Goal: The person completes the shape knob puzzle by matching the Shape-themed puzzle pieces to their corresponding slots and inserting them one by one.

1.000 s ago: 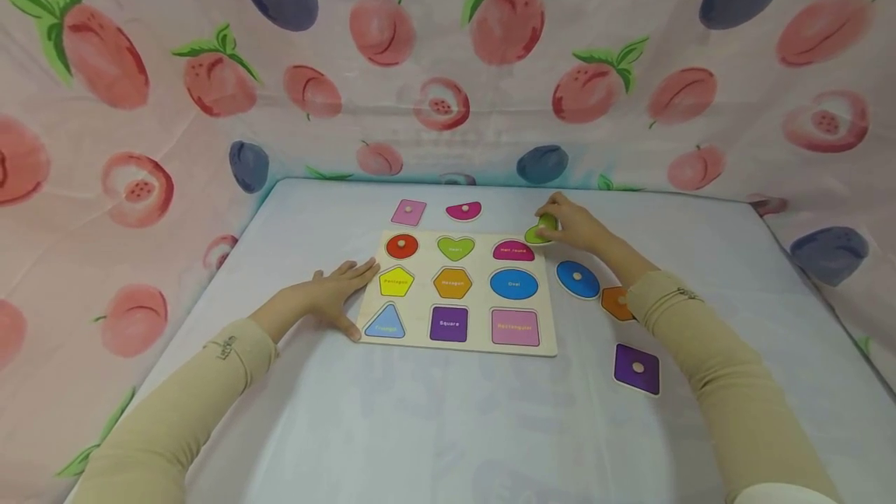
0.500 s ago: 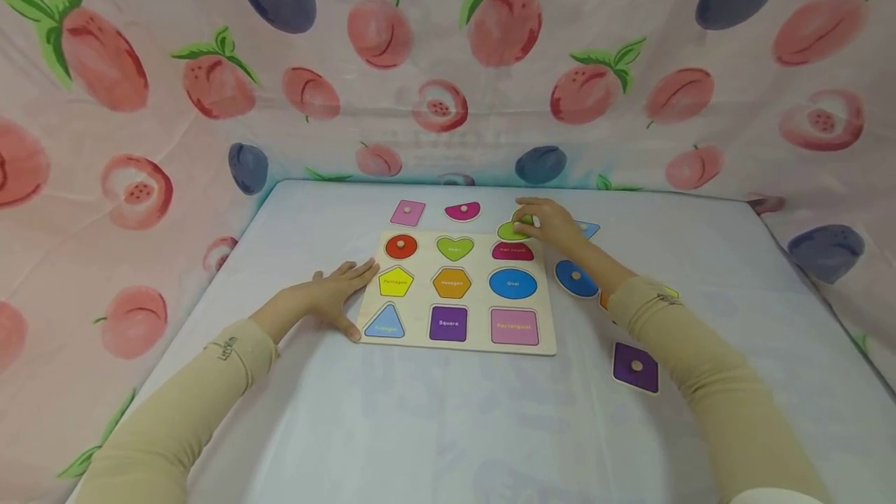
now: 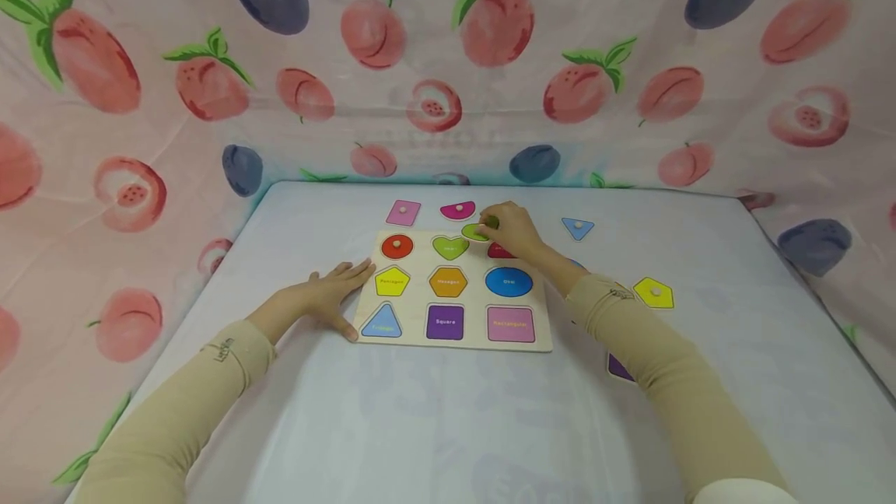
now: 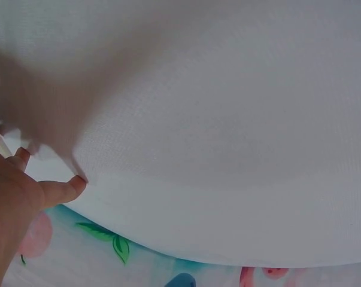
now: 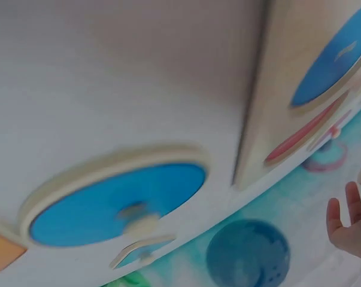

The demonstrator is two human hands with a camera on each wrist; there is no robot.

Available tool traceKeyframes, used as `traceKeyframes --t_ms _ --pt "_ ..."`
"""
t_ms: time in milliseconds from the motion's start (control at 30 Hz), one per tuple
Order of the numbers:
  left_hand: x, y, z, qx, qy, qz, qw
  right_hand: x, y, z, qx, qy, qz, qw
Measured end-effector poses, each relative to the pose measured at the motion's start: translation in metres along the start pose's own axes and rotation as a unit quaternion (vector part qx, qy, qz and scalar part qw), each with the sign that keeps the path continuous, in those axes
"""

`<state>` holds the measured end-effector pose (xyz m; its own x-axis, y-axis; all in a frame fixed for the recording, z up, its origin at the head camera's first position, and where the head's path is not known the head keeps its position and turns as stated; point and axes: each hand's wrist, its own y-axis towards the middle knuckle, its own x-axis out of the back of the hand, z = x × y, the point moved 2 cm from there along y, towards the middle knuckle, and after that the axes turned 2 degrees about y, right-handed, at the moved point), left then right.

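A wooden shape puzzle board [image 3: 414, 325] lies flat on the white table, with labelled coloured recesses. My right hand [image 3: 516, 230] pinches a green heart piece [image 3: 473, 232] over the board's far edge, close to the green heart recess [image 3: 448, 248]. A red round piece [image 3: 397, 246] with a knob sits in the top left recess. Along the board's left edge my left hand [image 3: 329, 298] rests with spread fingers, its fingertips touching the wood. In the right wrist view, the right hand [image 5: 355, 230] shows at the right edge, and what it holds is mostly cut off.
Behind the board lie a pink rectangle [image 3: 403, 213] and a magenta half-round [image 3: 458, 211]. To the right are a light blue triangle [image 3: 577, 229], a yellow pentagon [image 3: 654, 292], a partly hidden purple square [image 3: 619, 367], a blue oval [image 5: 108, 209] and an orange piece [image 5: 0, 251].
My right hand has carried the green heart piece leftward, from beyond the board's top right corner to near the heart recess. The left hand keeps its place at the board's edge.
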<state>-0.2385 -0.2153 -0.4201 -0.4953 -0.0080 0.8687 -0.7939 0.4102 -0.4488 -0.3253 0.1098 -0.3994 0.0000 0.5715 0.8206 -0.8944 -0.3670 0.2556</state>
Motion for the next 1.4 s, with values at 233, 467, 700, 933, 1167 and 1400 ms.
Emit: traceKeyframes --t_ms 233,467,700,933,1167,1400 --pt "0.001 0.0 0.0 -0.006 -0.001 -0.001 1.0 -0.021 0.007 0.021 -0.027 -0.015 -0.005 1.0" --pt "0.0 -0.002 0.001 0.0 0.0 -0.002 1.0 -0.038 0.013 0.036 -0.062 -0.05 -0.005 0.997" --pt "0.0 -0.005 0.004 0.0 -0.008 -0.005 1.0 -0.05 0.021 0.049 -0.081 -0.069 -0.005 0.994" --pt "-0.005 -0.006 0.005 0.001 -0.011 -0.005 0.9999 -0.058 0.02 0.053 -0.095 -0.068 -0.001 0.993" --pt "-0.003 -0.004 -0.002 -0.003 -0.007 -0.008 0.9999 -0.062 0.015 0.043 -0.133 -0.058 0.005 0.989" --pt "0.0 -0.005 -0.005 0.003 -0.008 -0.005 1.0 -0.061 0.016 0.043 -0.141 -0.063 0.011 0.988"
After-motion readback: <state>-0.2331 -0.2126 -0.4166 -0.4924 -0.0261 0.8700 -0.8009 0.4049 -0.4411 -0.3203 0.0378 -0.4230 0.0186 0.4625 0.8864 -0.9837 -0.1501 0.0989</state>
